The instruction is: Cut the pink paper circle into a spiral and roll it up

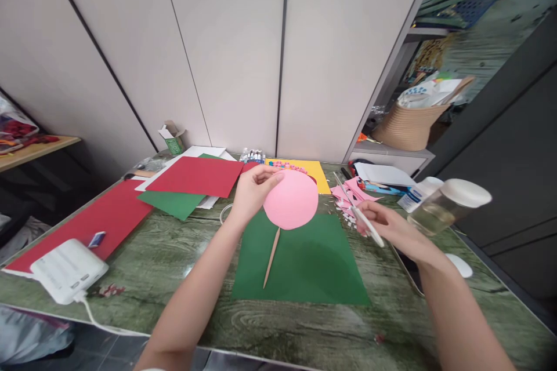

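My left hand (pixel 256 191) pinches the upper left edge of a round pink paper (pixel 292 202), held up over a green sheet (pixel 313 266). A brown pointed stick (pixel 271 259) lies on the green sheet, its upper end meeting the lower edge of the pink circle in view. To the right, my right hand (pixel 383 221) is closed on white-handled scissors (pixel 359 214), their blades pointing up and left. Pink paper scraps (pixel 354 191) lie just beyond the scissors.
On the green-brown table (pixel 187 301) are red sheets (pixel 195 176), a yellow sheet (pixel 321 174), a white charger with cable (pixel 69 269) at left, and a lidded jar (pixel 450 206), white mouse (pixel 459 265) and dark phone (pixel 409 269) at right. Cabinet panels (pixel 226 58) stand behind.
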Tool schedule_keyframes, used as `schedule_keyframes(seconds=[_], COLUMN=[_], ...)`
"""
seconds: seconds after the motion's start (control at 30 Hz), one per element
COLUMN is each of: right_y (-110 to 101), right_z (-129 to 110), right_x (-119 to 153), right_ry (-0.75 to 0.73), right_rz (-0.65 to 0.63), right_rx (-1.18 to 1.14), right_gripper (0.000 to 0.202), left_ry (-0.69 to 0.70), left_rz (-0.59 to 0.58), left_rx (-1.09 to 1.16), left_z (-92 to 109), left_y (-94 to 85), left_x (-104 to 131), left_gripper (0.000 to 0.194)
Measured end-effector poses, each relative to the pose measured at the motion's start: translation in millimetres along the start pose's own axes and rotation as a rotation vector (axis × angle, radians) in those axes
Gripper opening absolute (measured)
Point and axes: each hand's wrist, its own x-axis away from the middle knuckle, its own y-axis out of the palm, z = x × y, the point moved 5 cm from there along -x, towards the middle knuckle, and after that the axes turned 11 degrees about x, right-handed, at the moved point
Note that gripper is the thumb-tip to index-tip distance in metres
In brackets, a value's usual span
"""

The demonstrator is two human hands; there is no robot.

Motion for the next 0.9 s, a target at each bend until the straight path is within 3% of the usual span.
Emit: schedule_keyframes(seconds=[0.13, 0.3, 0.5, 0.73, 0.8, 0.9], right_y=[7.7, 22.0, 26.9, 11.6, 8.9, 7.3], right_z=[-31.0, -61.8, -63.9, -65.8, -69.7, -73.3], right_x=[-10.8, -15.2, -15.8, -5.1, 0.7, 8.3], right_ry=[-0.077, -0.199, -0.209, -0.274, -0.284, -0.311], right_rz=[0.107, 0.234, 0.382, 0.657, 0.717, 0.759], right_rx=[-0.157, -0.268, -0.344, -0.242, -0.182, -0.153], right_gripper=[0.037, 0.027, 0.026, 0.024, 0.024, 0.025], left_ry=[0.060, 0.068, 0.083, -0.023, 0.024, 0.136], left_rz=[0.012, -0.009, -0.050, -0.241, -0.280, -0.331], left_rx=[-0.014, -0.011, -0.004, 0.151, 0.077, -0.106], left_z=[13.3, 22.1, 27.9, 28.5, 34.7, 44.4], left_y=[9.5, 17.8, 25.2, 36.5, 39.6, 45.4], left_x=[4.6, 12.2, 17.7, 26.2, 32.0, 41.4], left_gripper=[0.023, 0.021, 0.019, 0.061, 0.054, 0.022])
